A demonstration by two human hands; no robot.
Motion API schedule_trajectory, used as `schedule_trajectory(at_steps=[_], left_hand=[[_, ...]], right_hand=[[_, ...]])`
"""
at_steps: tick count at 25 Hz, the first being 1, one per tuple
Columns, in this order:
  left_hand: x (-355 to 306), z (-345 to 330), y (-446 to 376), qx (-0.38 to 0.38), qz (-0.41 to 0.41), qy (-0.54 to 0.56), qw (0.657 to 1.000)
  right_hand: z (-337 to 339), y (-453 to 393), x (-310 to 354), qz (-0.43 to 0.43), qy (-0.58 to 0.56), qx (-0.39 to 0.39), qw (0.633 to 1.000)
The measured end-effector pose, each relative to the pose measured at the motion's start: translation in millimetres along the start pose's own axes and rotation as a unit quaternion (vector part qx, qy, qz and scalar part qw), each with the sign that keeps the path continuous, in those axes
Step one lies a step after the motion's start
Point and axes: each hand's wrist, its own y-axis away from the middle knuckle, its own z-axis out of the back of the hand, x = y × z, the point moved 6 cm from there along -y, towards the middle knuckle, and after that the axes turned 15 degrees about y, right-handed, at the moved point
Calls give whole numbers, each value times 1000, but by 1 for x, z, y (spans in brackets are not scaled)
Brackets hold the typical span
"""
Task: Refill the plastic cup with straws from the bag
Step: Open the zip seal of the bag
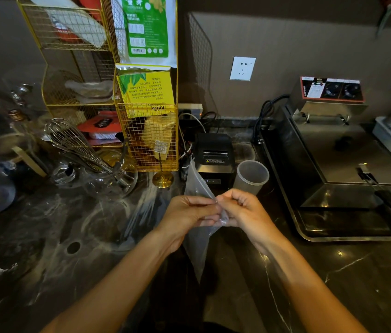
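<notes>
Hands, left (191, 213) and right (242, 210), pinch a clear bag (198, 246) at centre; yellow pack (148, 92) upper left reads "100%".

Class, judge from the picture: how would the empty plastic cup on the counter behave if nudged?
The plastic cup looks thin, translucent and empty, so probably light and easily slid. Tall and upright, it may tip, then roll.

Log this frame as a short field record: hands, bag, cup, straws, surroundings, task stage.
left hand: pinching the bag
right hand: pinching the same bag, opposite side
bag: clear plastic, held above the counter between both hands; contents not discernible
plastic cup: translucent, upright, looks empty, just behind the right hand
straws: none clearly visible
surroundings: receipt printer left of cup; dark marble counter
task stage: opening bag; cup not yet filled
</notes>
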Motion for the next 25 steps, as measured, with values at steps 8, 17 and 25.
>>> schedule_trajectory(at_steps=[8,17,25], left_hand=[[-4,-1,0,-13,-42,-63,997],[-5,10,-5,-75,-27,-118,990],[-17,11,-3,-46,-83,-119,988]], right_hand=[[-5,1,-1,-10,-50,19,999],[-10,2,3,22,36,48,998],[-7,6,13,37,2,47,998]])
